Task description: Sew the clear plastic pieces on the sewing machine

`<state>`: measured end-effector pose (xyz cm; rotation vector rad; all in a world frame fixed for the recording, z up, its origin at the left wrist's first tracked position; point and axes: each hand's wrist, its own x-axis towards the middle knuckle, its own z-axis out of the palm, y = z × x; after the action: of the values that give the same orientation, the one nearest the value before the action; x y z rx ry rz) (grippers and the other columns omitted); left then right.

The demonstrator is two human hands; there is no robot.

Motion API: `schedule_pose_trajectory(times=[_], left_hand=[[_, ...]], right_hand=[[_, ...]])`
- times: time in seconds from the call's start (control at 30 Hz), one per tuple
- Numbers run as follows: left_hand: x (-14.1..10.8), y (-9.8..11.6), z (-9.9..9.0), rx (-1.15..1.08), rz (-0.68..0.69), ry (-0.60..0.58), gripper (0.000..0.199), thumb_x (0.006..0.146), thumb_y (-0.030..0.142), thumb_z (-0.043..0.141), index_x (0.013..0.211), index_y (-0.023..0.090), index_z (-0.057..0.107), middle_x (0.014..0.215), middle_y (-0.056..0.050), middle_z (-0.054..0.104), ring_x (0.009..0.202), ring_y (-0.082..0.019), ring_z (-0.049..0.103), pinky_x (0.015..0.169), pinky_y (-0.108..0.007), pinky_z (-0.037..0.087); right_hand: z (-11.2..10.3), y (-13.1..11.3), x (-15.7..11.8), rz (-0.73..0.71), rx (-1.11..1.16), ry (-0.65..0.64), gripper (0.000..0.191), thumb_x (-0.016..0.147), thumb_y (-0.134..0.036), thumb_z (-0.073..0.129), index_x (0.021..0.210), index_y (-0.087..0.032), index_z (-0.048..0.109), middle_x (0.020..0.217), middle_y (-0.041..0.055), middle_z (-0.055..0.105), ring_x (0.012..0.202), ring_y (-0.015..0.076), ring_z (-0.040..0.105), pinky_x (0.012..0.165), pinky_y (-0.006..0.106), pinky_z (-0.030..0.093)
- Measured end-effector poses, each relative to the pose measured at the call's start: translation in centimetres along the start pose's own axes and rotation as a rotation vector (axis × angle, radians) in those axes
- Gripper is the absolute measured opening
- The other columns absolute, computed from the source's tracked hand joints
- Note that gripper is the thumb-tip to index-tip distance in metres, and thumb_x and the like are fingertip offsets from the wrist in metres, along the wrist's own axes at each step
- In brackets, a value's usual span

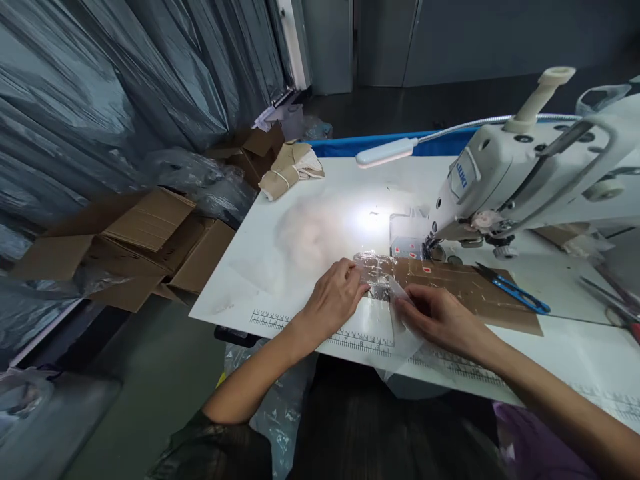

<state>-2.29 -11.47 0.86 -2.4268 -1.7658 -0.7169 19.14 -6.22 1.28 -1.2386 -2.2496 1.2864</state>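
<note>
My left hand is closed, its fingertips at the left end of a shiny clear plastic piece on the white sewing table. In a pinch, my right hand holds a thin translucent white sheet, one corner of it raised. That sheet hangs toward the table's front edge. A brown cardboard strip lies behind and right of my right hand. Blue-handled thread snips rest on it. Just beyond my hands is the needle area of a white sewing machine.
A lit lamp shines on the tabletop. A folded beige cloth bundle sits at the far left corner. Printed rulers run along the front edge. Open cardboard boxes stand left of the table. Scissors lie at right.
</note>
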Motion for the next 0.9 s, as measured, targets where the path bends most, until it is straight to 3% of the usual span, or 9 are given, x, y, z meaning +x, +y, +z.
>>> schedule_pose_trajectory(times=[0.13, 0.23, 0.37, 0.47, 0.63, 0.77, 0.9], left_hand=[[0.4, 0.0, 0.4, 0.026, 0.037, 0.058, 0.021, 0.100, 0.015, 0.046, 0.089, 0.012, 0.064, 0.088, -0.007, 0.067, 0.078, -0.016, 0.065, 0.065, -0.028, 0.057], [0.2, 1.1, 0.0, -0.085, 0.119, 0.136, 0.017, 0.100, 0.019, 0.051, 0.092, 0.013, 0.064, 0.091, -0.006, 0.071, 0.082, -0.017, 0.068, 0.072, -0.031, 0.059], [-0.4, 2.2, 0.7, -0.215, 0.164, 0.135, 0.020, 0.100, 0.022, 0.050, 0.089, 0.014, 0.064, 0.086, -0.005, 0.073, 0.081, -0.016, 0.070, 0.073, -0.030, 0.060], [-0.9, 2.3, 1.6, -0.201, 0.168, 0.109, 0.022, 0.100, 0.023, 0.052, 0.087, 0.014, 0.067, 0.093, -0.006, 0.074, 0.083, -0.016, 0.071, 0.076, -0.031, 0.061], [-1.4, 2.0, 1.8, -0.216, 0.147, 0.068, 0.031, 0.098, 0.042, 0.059, 0.098, 0.013, 0.070, 0.113, -0.010, 0.072, 0.096, -0.020, 0.071, 0.083, -0.034, 0.060], [-1.5, 2.2, 1.6, -0.137, 0.048, 0.021, 0.030, 0.096, 0.039, 0.061, 0.110, 0.013, 0.067, 0.122, -0.013, 0.068, 0.104, -0.025, 0.068, 0.089, -0.042, 0.059], [-1.2, 2.3, 1.6, -0.122, -0.030, 0.089, 0.034, 0.098, 0.034, 0.058, 0.122, 0.010, 0.060, 0.130, -0.018, 0.063, 0.113, -0.030, 0.065, 0.093, -0.048, 0.059]], right_hand=[[-1.2, 0.7, -0.2, 0.107, 0.296, -0.040, 0.050, 0.087, -0.068, 0.052, 0.074, -0.020, 0.058, 0.059, -0.0025, 0.048, 0.053, 0.0131, 0.045, 0.049, 0.026, 0.037], [-2.1, 0.8, -0.1, 0.176, 0.424, 0.072, 0.054, 0.080, -0.074, 0.058, 0.076, -0.020, 0.064, 0.060, 0.0005, 0.056, 0.056, 0.0162, 0.054, 0.054, 0.028, 0.047], [-2.5, 0.6, 0.2, 0.245, 0.553, 0.156, 0.051, 0.079, -0.071, 0.062, 0.080, -0.020, 0.067, 0.064, 0.0019, 0.060, 0.061, 0.0177, 0.057, 0.060, 0.030, 0.053], [-2.4, 0.4, 0.4, 0.219, 0.560, 0.130, 0.049, 0.080, -0.071, 0.061, 0.081, -0.022, 0.067, 0.064, 0.0012, 0.058, 0.062, 0.0176, 0.055, 0.061, 0.031, 0.053], [-2.2, 0.6, 0.6, 0.111, 0.452, 0.068, 0.052, 0.082, -0.072, 0.058, 0.072, -0.021, 0.062, 0.062, -0.0001, 0.053, 0.061, 0.0162, 0.051, 0.058, 0.028, 0.047], [-2.2, 1.2, 0.7, 0.095, 0.412, 0.048, 0.054, 0.083, -0.073, 0.056, 0.070, -0.020, 0.060, 0.065, 0.0008, 0.055, 0.063, 0.0162, 0.053, 0.061, 0.028, 0.048], [-2.4, 0.3, 0.8, 0.130, 0.476, 0.029, 0.052, 0.084, -0.070, 0.058, 0.075, -0.020, 0.061, 0.065, 0.0004, 0.057, 0.062, 0.0153, 0.056, 0.062, 0.028, 0.049]])
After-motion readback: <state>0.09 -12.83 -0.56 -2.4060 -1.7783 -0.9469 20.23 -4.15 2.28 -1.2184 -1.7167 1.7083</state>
